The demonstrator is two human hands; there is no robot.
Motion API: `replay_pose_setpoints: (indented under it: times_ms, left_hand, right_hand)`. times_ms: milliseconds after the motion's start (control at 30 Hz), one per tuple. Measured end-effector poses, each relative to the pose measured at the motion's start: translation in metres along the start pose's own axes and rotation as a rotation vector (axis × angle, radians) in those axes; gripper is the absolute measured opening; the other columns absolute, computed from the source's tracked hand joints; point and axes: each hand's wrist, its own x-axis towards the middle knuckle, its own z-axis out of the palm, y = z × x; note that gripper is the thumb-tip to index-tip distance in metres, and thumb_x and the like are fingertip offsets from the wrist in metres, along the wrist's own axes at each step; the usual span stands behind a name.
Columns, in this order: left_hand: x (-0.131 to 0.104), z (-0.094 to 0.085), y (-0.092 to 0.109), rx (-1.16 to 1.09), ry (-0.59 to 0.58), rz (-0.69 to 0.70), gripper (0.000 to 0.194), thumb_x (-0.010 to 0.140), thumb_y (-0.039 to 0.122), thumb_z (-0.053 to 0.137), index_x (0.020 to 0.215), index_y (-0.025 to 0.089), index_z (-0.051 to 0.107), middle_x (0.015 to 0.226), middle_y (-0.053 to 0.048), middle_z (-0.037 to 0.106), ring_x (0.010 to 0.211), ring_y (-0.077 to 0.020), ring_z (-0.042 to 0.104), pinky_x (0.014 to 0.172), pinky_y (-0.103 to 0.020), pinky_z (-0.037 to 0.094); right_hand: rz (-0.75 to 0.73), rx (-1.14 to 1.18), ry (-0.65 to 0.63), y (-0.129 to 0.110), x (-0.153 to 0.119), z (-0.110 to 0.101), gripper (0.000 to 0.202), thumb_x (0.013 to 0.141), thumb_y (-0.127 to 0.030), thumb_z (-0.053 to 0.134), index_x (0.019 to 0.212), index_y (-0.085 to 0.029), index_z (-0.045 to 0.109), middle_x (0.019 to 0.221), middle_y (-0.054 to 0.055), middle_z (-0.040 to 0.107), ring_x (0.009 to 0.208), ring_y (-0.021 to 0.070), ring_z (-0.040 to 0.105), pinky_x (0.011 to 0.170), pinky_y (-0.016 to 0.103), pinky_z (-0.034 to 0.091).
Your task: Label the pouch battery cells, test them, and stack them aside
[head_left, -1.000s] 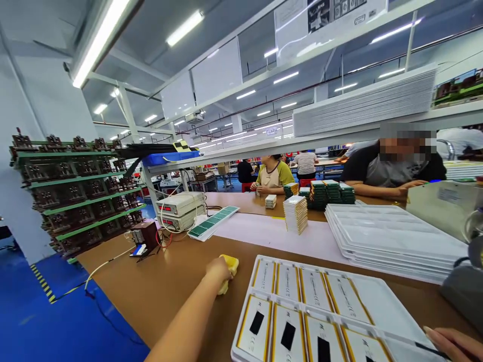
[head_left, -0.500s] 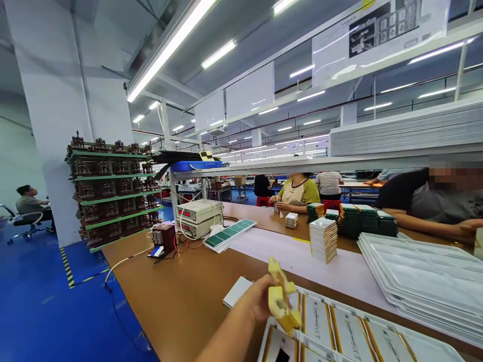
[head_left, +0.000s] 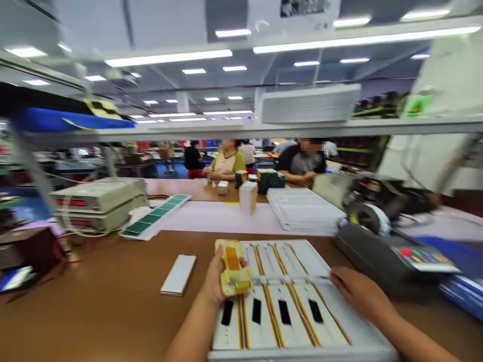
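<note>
- White flat rectangular stack (head_left: 178, 275) on the brown tabletop (head_left: 113, 301)
- Left hand (head_left: 214, 279), fingers wrapped firmly around a yellow notched block (head_left: 236, 274) above the white plastic tray's (head_left: 309, 355) left side; best kept clear of the gold-edged white packs (head_left: 260, 332)
- Right hand (head_left: 358, 291) at the tray's right; blur hides whether it pinches anything

L hand (head_left: 215, 280) w/ yel. fixture (head_left: 234, 275)
</note>
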Motion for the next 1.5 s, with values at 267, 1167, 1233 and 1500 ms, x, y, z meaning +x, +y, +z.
replay_pose_setpoints:
  times_ms: [267, 1167, 1233, 1500]
  left_hand:
    - [0.018, 0.010, 0.005, 0.071, -0.035, 0.031, 0.061, 0.067, 0.065, 0.043, 0.101, 0.017, 0.058, 0.088, -0.011, 0.065, 0.091, -0.0297, 0.058, 0.071, -0.044, 0.048]
    - [0.006, -0.006, 0.000, -0.211, -0.141, 0.008, 0.049, 0.072, 0.046, 0.053, 0.106, 0.011, 0.052, 0.082, -0.011, 0.063, 0.075, -0.0227, 0.061, 0.073, -0.040, 0.046]
    - [0.004, -0.005, 0.001, -0.219, -0.211, -0.024, 0.051, 0.074, 0.047, 0.050, 0.109, 0.010, 0.051, 0.085, -0.012, 0.064, 0.078, -0.0242, 0.061, 0.075, -0.042, 0.045]
    - [0.002, 0.000, 0.000, -0.220, -0.365, -0.030, 0.054, 0.078, 0.050, 0.042, 0.116, 0.013, 0.048, 0.095, -0.014, 0.065, 0.090, -0.0290, 0.059, 0.083, -0.046, 0.040]
  right_hand:
    - [0.053, -0.252, -0.443, -0.020, -0.008, -0.027, 0.020, 0.084, -0.028, 0.041, 0.079, -0.020, 0.058, 0.080, 0.001, 0.064, 0.071, 0.0159, 0.058, 0.058, 0.024, 0.037]
    - [0.454, 0.455, -0.686, -0.030, 0.025, 0.004, 0.028, 0.066, -0.039, 0.052, 0.052, -0.017, 0.041, 0.047, -0.004, 0.036, 0.046, 0.0079, 0.030, 0.045, 0.023, 0.023]
    - [0.347, 0.454, -0.555, -0.046, 0.048, -0.003, 0.027, 0.068, -0.039, 0.050, 0.053, -0.017, 0.043, 0.051, -0.003, 0.039, 0.049, 0.0090, 0.032, 0.046, 0.023, 0.025]
    - [0.263, 0.416, -0.439, -0.147, 0.115, 0.035, 0.021, 0.078, -0.026, 0.044, 0.062, -0.014, 0.053, 0.060, 0.000, 0.054, 0.054, 0.0102, 0.042, 0.048, 0.021, 0.026]
